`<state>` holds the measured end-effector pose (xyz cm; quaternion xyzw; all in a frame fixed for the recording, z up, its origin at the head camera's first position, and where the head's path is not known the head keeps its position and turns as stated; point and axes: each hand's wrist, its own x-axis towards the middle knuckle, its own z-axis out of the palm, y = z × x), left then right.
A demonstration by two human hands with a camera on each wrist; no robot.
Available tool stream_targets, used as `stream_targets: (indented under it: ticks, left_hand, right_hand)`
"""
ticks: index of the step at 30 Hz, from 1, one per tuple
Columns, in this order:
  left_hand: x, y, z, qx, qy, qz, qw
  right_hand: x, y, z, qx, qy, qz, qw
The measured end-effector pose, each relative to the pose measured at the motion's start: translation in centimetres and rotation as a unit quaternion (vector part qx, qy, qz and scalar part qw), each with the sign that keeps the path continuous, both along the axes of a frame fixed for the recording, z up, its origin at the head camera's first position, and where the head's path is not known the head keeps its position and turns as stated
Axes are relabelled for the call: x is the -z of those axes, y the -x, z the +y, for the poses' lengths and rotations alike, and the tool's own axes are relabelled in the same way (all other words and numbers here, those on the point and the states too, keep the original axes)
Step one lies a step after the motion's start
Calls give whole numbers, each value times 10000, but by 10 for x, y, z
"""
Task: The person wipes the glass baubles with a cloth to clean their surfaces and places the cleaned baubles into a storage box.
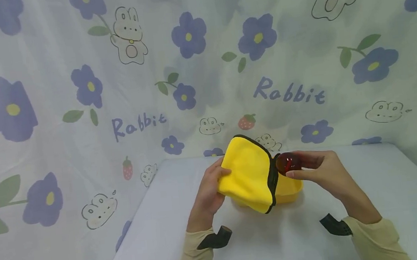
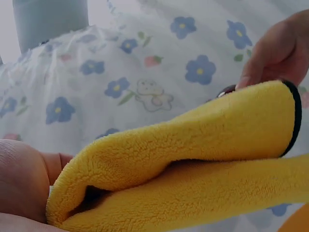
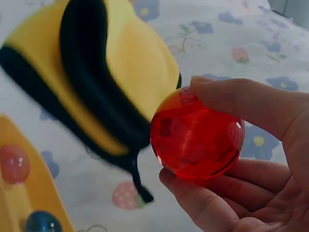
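Observation:
My left hand point(image 1: 208, 188) grips a folded yellow towel point(image 1: 245, 172) with dark edging, thumb on its near face. In the left wrist view the towel's fleecy layers bend back at the hand and part slightly. My right hand point(image 1: 327, 173) pinches a clear red ball point(image 3: 198, 137) between thumb and fingertips. The ball is just right of the towel's dark border, level with it in the head view. Both are held up over a yellow container point(image 1: 292, 195), which the towel partly hides.
Inside the container lie a pink ball point(image 3: 14, 164) and a dark blue ball point(image 3: 43, 223). It stands on a white table point(image 1: 156, 218). Behind hangs a curtain point(image 1: 204, 84) printed with flowers and rabbits. Dark stubs stick out at both wrists.

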<state>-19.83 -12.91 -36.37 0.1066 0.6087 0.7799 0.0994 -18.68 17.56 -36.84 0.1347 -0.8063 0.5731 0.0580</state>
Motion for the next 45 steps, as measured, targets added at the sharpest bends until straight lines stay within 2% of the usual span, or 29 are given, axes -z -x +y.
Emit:
stream_targets:
  ticks: [7, 15, 20, 23, 26, 29, 33, 35, 37, 40, 45]
  left_hand:
    - [3, -1, 17, 22, 113, -61, 9999]
    - [8, -1, 19, 32, 530, 143, 9985]
    - [8, -2, 24, -54, 1030, 507, 9934]
    - [9, -7, 28, -76, 1483, 923, 9846]
    - [11, -12, 33, -105, 2012, 1365, 9699]
    - [14, -14, 39, -151, 2532, 1793, 9505]
    - [15, -14, 45, -254, 3143, 2342, 9196]
    - [16, -14, 46, -308, 3396, 2565, 9044]
    - [15, -13, 46, -293, 3583, 2696, 8933]
    - [15, -11, 41, -187, 3683, 2720, 8888]
    - [15, -8, 33, -9, 3552, 2500, 9007]
  right_hand:
    - [2, 0, -21, -180, 353, -9, 9992]
    - [14, 4, -35, -281, 340, -203, 9988]
    - [21, 9, -44, -350, 371, -273, 9983]
    - [24, 9, -48, -416, 360, -253, 9982]
    - [26, 8, -51, -510, 317, -213, 9980]
    - [26, 8, -52, -558, 297, -193, 9978]
    - [26, 7, -53, -541, 256, -235, 9979]
    - [27, 6, -53, -511, 175, -244, 9982]
    - [27, 6, -54, -501, 103, -238, 9984]
    - [27, 6, -55, -551, 44, -226, 9982]
    - [25, 6, -56, -759, 127, -88, 9970]
